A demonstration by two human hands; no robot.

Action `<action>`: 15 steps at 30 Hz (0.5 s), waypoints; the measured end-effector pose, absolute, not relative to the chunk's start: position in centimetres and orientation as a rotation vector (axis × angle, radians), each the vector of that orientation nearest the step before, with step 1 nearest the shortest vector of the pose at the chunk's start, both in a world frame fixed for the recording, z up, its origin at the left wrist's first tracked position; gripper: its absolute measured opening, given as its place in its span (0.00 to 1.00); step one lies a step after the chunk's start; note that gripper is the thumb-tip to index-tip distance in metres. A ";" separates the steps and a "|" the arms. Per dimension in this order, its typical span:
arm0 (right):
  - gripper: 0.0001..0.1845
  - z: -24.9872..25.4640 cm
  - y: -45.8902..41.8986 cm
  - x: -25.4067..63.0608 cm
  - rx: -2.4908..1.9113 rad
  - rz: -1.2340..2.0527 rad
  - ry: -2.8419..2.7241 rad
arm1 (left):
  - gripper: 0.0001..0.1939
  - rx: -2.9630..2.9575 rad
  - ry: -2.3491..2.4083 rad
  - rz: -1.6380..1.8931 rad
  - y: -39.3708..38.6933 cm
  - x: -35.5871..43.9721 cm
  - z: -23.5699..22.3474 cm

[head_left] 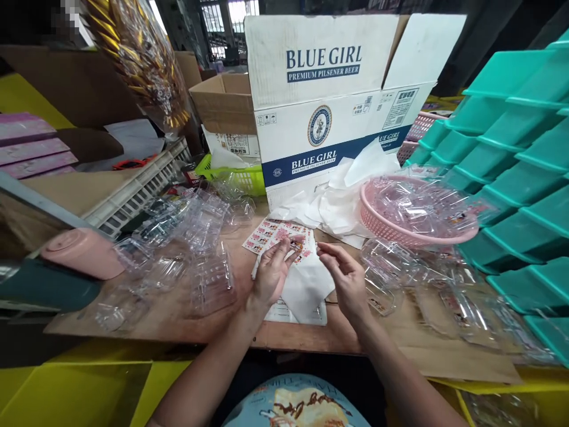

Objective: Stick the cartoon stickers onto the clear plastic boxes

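While the person's left hand (272, 274) pinches a small clear plastic piece with a coloured print (296, 242) above white paper sheets printed with pink stickers (262, 236), the right hand (349, 274) sits just beside it, thumb and fingertips drawn together; from where I stand, I can't tell whether they grip anything. Clear moulded plastic trays (212, 277) lie leftward, a round pink plastic basket (377, 224) rightward.

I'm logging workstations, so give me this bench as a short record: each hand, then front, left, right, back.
Left hand: seemingly pinching a clear plastic piece
Right hand: near white paper; grip unclear
Front: sticker sheets
Left: clear plastic packaging
Right: pink basket holding clear plastic packs; stacked teal bins
Back: white BLUE GIRL beer carton
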State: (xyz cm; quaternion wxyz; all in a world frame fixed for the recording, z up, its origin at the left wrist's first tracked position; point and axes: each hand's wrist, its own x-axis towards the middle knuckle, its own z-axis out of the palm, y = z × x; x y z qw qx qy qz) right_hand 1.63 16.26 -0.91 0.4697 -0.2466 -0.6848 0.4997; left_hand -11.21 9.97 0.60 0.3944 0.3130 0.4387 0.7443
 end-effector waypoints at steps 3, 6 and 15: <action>0.13 -1.1 15.5 1.1 -0.660 1.546 -1.415 | 0.18 1.190 1.401 1.822 8.6 -10.1 0.5; 0.08 -0.1 15.6 1.3 -0.667 1.352 -1.360 | 0.26 1.419 1.655 1.782 5.6 -10.7 0.7; 0.40 -0.1 10.4 -3.1 -0.241 1.004 -2.112 | 0.22 1.551 2.606 1.511 -7.4 -20.6 0.7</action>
